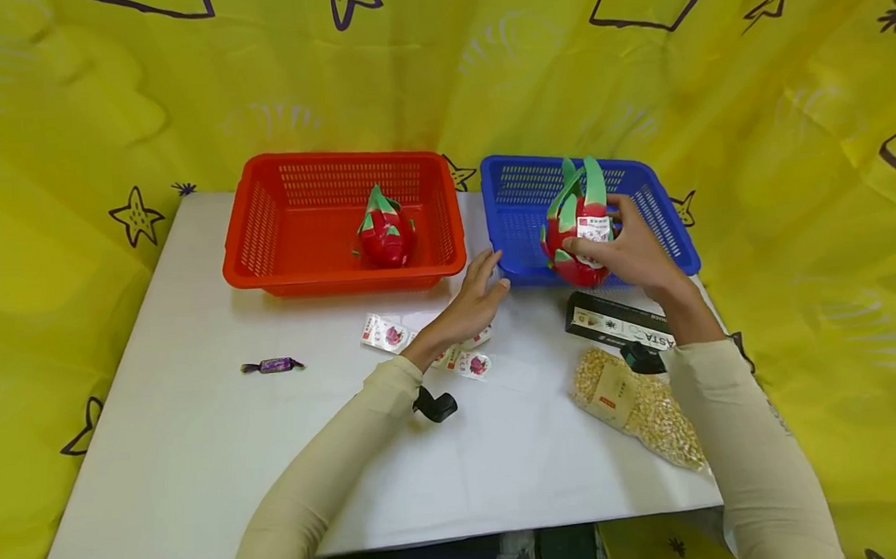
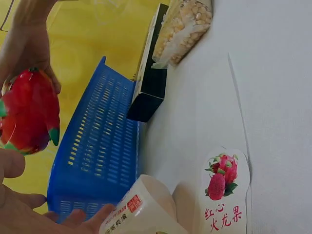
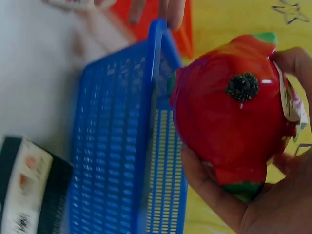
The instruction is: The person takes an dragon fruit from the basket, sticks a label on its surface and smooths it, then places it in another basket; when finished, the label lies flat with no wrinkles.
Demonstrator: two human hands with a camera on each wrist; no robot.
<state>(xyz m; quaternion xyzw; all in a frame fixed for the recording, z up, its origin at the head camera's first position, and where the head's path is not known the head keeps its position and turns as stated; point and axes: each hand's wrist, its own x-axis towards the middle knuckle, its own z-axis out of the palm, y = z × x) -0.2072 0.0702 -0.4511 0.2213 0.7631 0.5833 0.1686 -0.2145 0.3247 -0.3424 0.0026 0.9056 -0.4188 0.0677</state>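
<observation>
In the head view my right hand [image 1: 634,250] grips a red dragon fruit [image 1: 565,262] with green leaf tips and a white label on its side. It is held over the blue basket [image 1: 518,256]. The right wrist view shows the glossy underside of the dragon fruit [image 3: 229,122], thumb and fingers curled round it. My left hand [image 1: 473,306] has its fingers extended near the blue basket's left front corner, above dragon fruit stickers [image 1: 390,334] on the table. In the left wrist view a curled sticker strip [image 2: 141,207] stands near the left fingers; whether they touch it is unclear.
A red basket [image 1: 328,278] at back left holds another dragon fruit [image 1: 388,236]. A purple wrapped candy [image 1: 275,365] lies at left on the white table [image 1: 200,457]. Right of centre are a black pasta box [image 1: 618,318] and a bag of corn kernels [image 1: 641,409].
</observation>
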